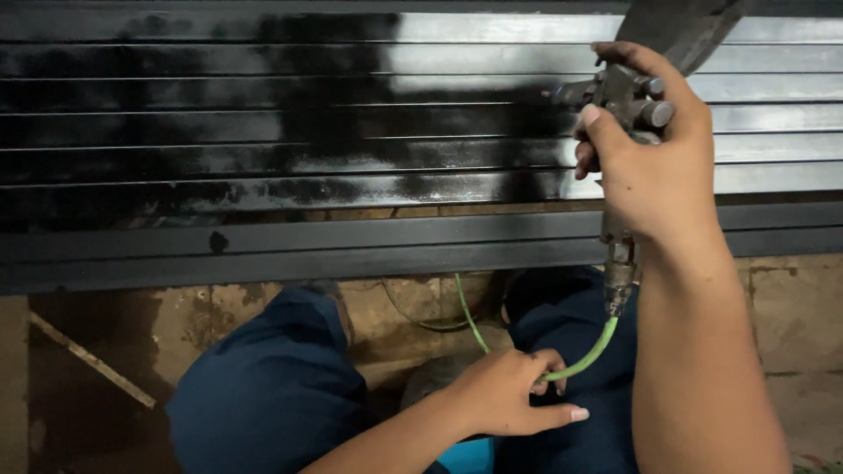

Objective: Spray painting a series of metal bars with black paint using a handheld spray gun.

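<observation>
My right hand (654,154) is wrapped tight around a dark metal spray gun (625,96), raised against the half-blackened grey metal slats (351,114). My left hand (509,395), low between my knees, pinches the thin green air hose (588,355) hanging from the gun.

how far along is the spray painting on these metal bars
Done: the left and middle of the metal bars are coated black. In hand: the right hand grips the spray gun aimed at the bars, while the left hand holds the green hose. Left: bare grey stretches at the upper right and thin patches mid-row.
</observation>
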